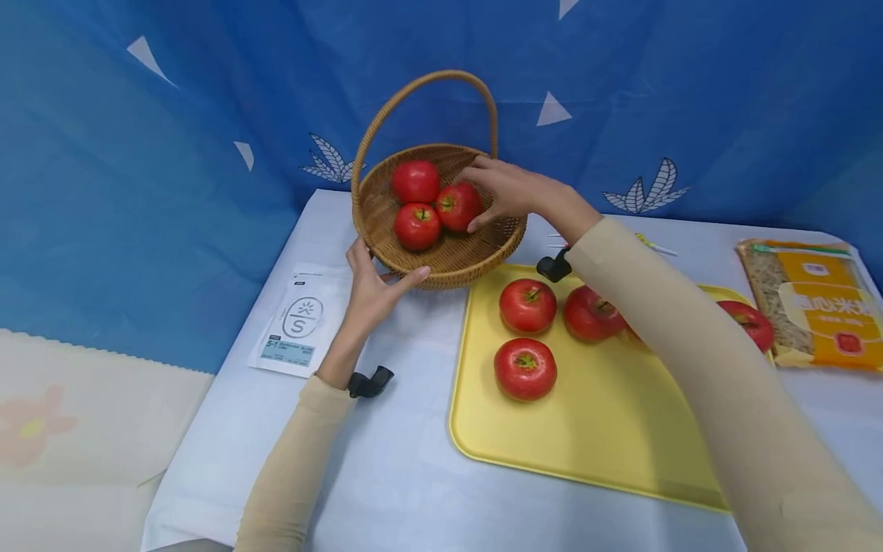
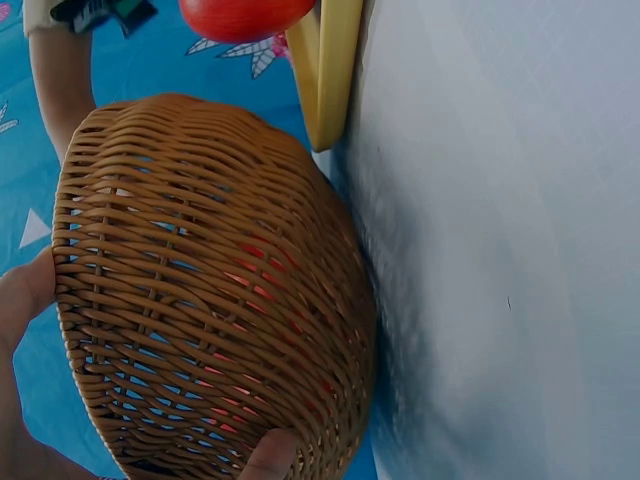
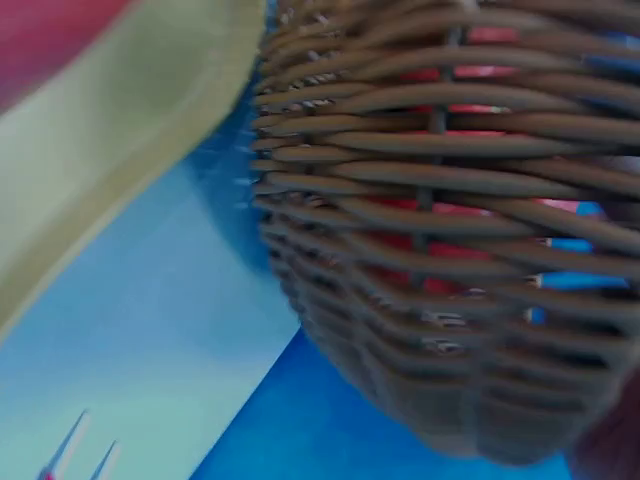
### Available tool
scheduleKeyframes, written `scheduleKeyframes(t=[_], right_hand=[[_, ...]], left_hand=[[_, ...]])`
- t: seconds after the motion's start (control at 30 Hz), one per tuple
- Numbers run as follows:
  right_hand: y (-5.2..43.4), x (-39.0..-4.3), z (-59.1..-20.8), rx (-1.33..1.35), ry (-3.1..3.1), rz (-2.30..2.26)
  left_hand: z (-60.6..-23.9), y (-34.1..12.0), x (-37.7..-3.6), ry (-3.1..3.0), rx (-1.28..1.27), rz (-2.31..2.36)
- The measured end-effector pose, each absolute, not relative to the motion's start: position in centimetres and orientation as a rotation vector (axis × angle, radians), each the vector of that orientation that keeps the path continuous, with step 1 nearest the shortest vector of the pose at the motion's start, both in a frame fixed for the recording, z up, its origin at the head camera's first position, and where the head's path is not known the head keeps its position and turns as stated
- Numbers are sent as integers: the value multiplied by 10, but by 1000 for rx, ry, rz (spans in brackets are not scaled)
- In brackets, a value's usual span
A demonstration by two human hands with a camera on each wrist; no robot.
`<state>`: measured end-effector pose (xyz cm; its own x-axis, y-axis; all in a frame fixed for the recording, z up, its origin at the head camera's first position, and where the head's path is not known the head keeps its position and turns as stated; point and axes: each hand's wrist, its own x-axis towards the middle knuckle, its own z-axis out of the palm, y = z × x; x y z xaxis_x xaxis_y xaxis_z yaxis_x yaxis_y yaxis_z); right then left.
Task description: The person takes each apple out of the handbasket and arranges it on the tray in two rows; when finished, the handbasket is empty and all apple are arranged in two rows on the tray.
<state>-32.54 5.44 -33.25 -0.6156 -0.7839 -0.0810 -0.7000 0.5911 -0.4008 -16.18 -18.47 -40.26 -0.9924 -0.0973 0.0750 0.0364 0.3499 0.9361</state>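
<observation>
Head view: my right hand (image 1: 513, 192) is curling round a tomato (image 1: 458, 205) inside the basket (image 1: 476, 264) — my left hand (image 1: 372, 287), fingers straight, is bracing its wall to stop sliding.
Left wrist: fingertips (image 2: 270, 455) pressing wicker.
Right wrist: only weave showing — grip hidden.

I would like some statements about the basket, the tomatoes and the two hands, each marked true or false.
1. Three tomatoes lie in the wicker basket. True.
2. The right hand grips the basket's handle. False: it holds a tomato inside the basket; the handle is free.
3. The left hand touches the basket's outer wall. True.
4. The yellow tray holds no tomatoes. False: at least four lie on it, one partly behind the right sleeve.
5. The basket stands on the tray. False: it stands on the white table, beside the tray.
</observation>
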Motion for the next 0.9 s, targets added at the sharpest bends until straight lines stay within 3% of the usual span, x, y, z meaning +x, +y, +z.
scheduleKeyframes(t=[0.9], right_hand=[[29,-337,-365,-1145,2585,-333]], left_hand=[[-402,-180,-154,-2498,45,-1721]])
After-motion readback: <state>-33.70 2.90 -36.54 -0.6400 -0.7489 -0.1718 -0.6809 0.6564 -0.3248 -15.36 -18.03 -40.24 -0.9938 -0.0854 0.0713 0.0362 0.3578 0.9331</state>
